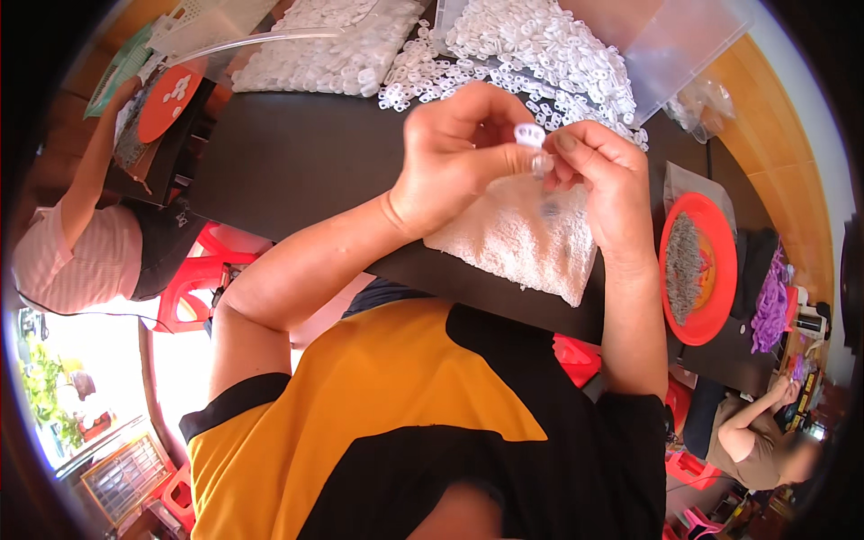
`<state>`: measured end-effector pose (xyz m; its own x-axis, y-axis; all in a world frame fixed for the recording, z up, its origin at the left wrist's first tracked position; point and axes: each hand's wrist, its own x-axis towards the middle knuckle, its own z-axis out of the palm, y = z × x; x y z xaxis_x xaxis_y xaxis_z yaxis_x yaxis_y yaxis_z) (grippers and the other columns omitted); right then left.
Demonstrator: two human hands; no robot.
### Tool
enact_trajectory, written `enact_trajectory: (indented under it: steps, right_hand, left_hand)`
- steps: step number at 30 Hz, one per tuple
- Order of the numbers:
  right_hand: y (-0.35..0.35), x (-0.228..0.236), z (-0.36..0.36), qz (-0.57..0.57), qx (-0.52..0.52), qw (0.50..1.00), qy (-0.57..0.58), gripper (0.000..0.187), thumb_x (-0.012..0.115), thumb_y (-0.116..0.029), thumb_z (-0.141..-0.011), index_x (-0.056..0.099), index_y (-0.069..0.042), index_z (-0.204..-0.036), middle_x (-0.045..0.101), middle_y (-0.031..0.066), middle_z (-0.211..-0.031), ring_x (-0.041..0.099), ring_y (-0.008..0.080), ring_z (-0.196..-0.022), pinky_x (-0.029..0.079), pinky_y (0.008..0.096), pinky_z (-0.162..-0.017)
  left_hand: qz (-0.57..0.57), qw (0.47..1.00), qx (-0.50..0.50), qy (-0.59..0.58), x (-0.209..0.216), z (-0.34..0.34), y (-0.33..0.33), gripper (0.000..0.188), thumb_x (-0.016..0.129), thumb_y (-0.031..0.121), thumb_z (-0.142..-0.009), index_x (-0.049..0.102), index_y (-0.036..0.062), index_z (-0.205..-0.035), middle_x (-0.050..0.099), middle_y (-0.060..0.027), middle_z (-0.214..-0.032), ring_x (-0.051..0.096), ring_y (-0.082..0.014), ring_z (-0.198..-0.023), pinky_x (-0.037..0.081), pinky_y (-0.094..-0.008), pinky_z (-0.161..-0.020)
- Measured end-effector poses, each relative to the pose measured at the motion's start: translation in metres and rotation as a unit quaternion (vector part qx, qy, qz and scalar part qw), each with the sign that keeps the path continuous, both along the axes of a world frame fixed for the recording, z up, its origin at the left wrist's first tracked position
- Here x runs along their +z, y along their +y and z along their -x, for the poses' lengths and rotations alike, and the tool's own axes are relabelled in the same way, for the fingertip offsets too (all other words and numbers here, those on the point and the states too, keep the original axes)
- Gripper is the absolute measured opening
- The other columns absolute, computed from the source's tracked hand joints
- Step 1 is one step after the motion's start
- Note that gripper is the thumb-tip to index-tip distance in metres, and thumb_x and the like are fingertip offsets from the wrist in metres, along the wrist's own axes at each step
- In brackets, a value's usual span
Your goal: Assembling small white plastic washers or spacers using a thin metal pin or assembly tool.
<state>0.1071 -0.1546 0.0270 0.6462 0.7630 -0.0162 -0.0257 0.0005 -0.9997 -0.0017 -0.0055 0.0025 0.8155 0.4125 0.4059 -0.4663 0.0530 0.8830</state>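
Now pinching white plastic pc point(529, 135) over cloth point(508, 238)

Gripping it in L hand point(445, 157), w/ R hand point(614, 175) pinched narrow just beside; can't tell R hand's contents. On dark surface point(297, 166) below: same cloth, w/ heap of similar pcs point(540, 45) beyond.

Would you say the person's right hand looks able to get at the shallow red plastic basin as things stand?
Probably yes: the basin lies just beside the right forearm, with nothing visible between them, though the right hand is up near the small white plastic piece in the left hand.
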Motion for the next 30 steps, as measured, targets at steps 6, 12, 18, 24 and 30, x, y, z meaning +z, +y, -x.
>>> enact_trajectory:
  steps: [6,12,18,24,30]
  right_hand:
    - [-0.007,0.0,-0.006,-0.014,-0.086,0.995,-0.039,0.016,0.062,-0.014,-0.088,0.068,0.001,-0.085,0.057,0.0,-0.063,0.054,0.0092,-0.058,0.037,0.0228,-0.059]
    - [-0.004,0.008,-0.003,-0.042,-0.083,0.994,-0.052,0.018,0.062,-0.014,-0.09,0.067,0.004,-0.089,0.056,0.0003,-0.066,0.054,0.0109,-0.061,0.041,0.0235,-0.061]
    - [-0.01,0.006,0.0,-0.016,-0.114,0.988,-0.104,0.018,0.062,-0.013,-0.091,0.066,0.004,-0.092,0.057,0.0004,-0.071,0.055,0.0105,-0.066,0.04,0.0232,-0.063]
    - [0.017,-0.013,0.011,0.141,-0.05,0.885,-0.44,0.009,0.064,-0.005,-0.078,0.067,-0.007,-0.086,0.063,0.0101,-0.084,0.063,0.0285,-0.075,0.049,0.0358,-0.069]
    - [0.029,-0.031,0.003,0.14,-0.027,0.795,-0.59,0.008,0.063,-0.002,-0.074,0.064,-0.007,-0.081,0.057,0.0075,-0.077,0.059,0.0296,-0.079,0.047,0.0413,-0.07]
  left_hand:
    - [-0.222,0.939,0.256,-0.051,0.085,0.022,0.054,0.015,0.071,-0.001,-0.081,0.067,-0.0049,-0.095,0.067,-0.0046,-0.079,0.06,-0.009,-0.065,0.045,-0.021,-0.053]
    - [-0.517,0.761,0.382,0.089,0.113,0.008,0.141,0.017,0.068,-0.001,-0.076,0.065,0.0013,-0.092,0.058,-0.0041,-0.071,0.053,-0.0131,-0.059,0.042,-0.0249,-0.055]
    - [-0.461,0.822,0.326,-0.079,0.086,0.016,0.073,0.013,0.069,0.002,-0.079,0.065,0.0013,-0.091,0.058,-0.0071,-0.075,0.055,-0.0171,-0.064,0.043,-0.0258,-0.054]
    - [-0.442,0.88,0.171,-0.005,0.008,-0.009,0.063,0.013,0.07,0.009,-0.074,0.064,0.0032,-0.084,0.062,-0.011,-0.069,0.061,-0.0277,-0.063,0.049,-0.0349,-0.06]
    - [-0.323,0.93,0.093,0.15,-0.017,-0.012,0.068,0.013,0.069,0.008,-0.082,0.065,-0.0023,-0.09,0.061,-0.0004,-0.071,0.051,-0.0057,-0.066,0.045,-0.0238,-0.06]
